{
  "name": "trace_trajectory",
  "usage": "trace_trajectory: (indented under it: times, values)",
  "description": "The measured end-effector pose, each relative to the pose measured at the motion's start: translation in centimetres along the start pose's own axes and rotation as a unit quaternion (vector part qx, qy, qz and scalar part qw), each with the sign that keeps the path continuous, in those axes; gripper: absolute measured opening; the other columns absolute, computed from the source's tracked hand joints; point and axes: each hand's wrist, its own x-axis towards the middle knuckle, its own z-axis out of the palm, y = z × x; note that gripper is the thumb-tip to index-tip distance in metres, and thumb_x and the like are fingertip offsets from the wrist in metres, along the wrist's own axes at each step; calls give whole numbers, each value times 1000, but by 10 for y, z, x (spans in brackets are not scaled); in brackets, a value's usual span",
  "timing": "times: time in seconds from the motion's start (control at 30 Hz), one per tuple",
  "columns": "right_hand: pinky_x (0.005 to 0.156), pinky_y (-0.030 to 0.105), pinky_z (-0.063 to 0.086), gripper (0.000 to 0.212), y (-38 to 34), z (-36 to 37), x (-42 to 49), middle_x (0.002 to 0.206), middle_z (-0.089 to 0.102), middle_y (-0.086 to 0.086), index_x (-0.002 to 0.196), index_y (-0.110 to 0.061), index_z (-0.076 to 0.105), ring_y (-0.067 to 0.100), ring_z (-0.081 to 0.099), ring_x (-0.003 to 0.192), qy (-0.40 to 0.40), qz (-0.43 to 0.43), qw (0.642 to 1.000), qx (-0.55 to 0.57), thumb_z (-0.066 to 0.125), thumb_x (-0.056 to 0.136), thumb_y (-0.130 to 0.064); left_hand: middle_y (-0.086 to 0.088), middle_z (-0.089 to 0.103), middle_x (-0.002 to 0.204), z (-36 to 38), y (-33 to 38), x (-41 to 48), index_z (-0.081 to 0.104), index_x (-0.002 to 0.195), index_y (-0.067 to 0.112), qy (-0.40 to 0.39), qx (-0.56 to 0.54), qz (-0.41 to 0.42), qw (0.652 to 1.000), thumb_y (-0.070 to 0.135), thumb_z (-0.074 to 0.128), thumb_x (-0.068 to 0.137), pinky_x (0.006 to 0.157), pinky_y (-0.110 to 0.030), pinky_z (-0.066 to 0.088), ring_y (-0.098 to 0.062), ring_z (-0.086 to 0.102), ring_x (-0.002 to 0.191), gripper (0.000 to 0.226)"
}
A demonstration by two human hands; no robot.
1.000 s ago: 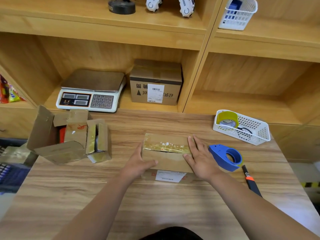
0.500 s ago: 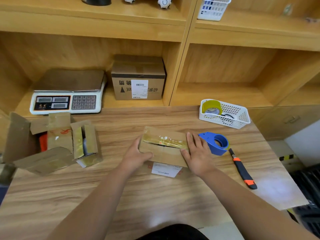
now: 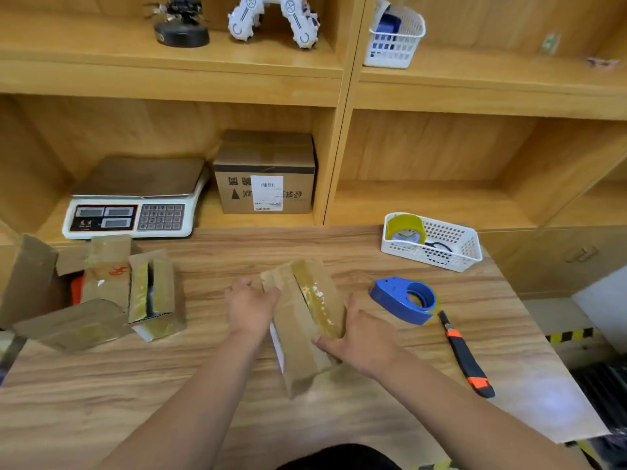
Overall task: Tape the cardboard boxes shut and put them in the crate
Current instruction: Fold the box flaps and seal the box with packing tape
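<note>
Cardboard box (image 3: 302,334) lies lengthwise on the table (image 3: 203,385) between both hands. Left hand (image 3: 251,308) grips its left edge, fingers curled, thumb against the cardboard. Right hand (image 3: 361,337) clasps the right side, thumb pressing the top, tape dispenser (image 3: 403,300) just beyond its knuckles

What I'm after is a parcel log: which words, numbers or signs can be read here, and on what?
No text reads clearly.
Shelf box: black printed characters and a triangle, too blurred to read.
White label on it: barcodes, print too small.
Scale: keypad figures blurred.
Open box: red scrawl, illegible.
Held box: side label seen edge-on, unreadable.
</note>
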Motion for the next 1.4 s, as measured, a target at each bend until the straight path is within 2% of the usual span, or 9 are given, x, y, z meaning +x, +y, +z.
trace_trajectory:
  times: [0.13,0.23,0.43,0.63,0.77,0.93,1.07,1.13,1.4]
  values:
    - [88,35,42,115,-2,9,-13,125,61,5,149,-14,-13,28,57,115,-76,-19,996,52,43,72,-78,-4,69,92,20,26,-18,65,96,14,-122,-26,91,988,15,80,70,64,-20,47,-18,66,84,30]
    - [86,35,42,112,7,10,-19,128,58,9,147,-10,-19,31,56,116,-108,-38,991,75,47,79,-69,0,66,97,23,35,-23,63,104,17,-155,45,139,977,16,76,72,71,-21,46,-20,63,91,35]
    - [67,33,40,54,32,0,-3,98,66,5,119,-15,40,28,63,94,44,-109,993,33,48,85,-56,-8,48,138,37,31,-38,29,148,24,-89,207,114,968,37,57,87,94,-33,42,-26,48,123,68]
    - [99,31,30,51,64,-16,36,125,48,7,129,-13,46,25,40,118,138,-156,977,50,60,84,-33,-3,45,139,43,21,-49,24,147,21,-96,269,145,947,66,61,73,95,-38,45,-23,45,124,94]
    - [101,33,31,58,78,-21,47,130,46,7,134,-12,42,25,38,123,101,-154,979,88,62,82,-29,6,44,141,46,25,-51,22,147,32,-141,253,160,943,66,68,65,91,-29,44,-18,49,121,100]
    - [85,28,40,53,92,-21,52,121,58,1,131,-24,47,22,51,116,37,-131,982,131,62,81,-36,12,46,141,55,34,-52,29,146,36,-244,206,196,927,41,82,64,80,-6,29,0,43,112,98]
    - [59,17,31,22,109,-21,48,82,57,-13,79,-33,53,11,57,82,45,-91,985,137,67,73,-49,10,40,146,65,40,-52,26,146,39,-280,265,232,893,37,81,66,95,-22,28,-15,36,128,97]
    - [50,16,29,38,117,-19,43,65,45,-14,63,-31,40,2,44,62,54,-88,985,137,70,71,-52,8,35,150,69,42,-52,28,146,37,-289,290,251,877,36,80,66,97,-20,20,-15,26,135,96]
    - [48,26,25,52,120,-10,40,60,44,-8,64,-23,34,14,46,61,31,-57,986,153,67,71,-62,13,28,153,66,51,-48,24,146,42,-320,347,226,852,37,79,67,113,-37,2,-8,0,142,96]
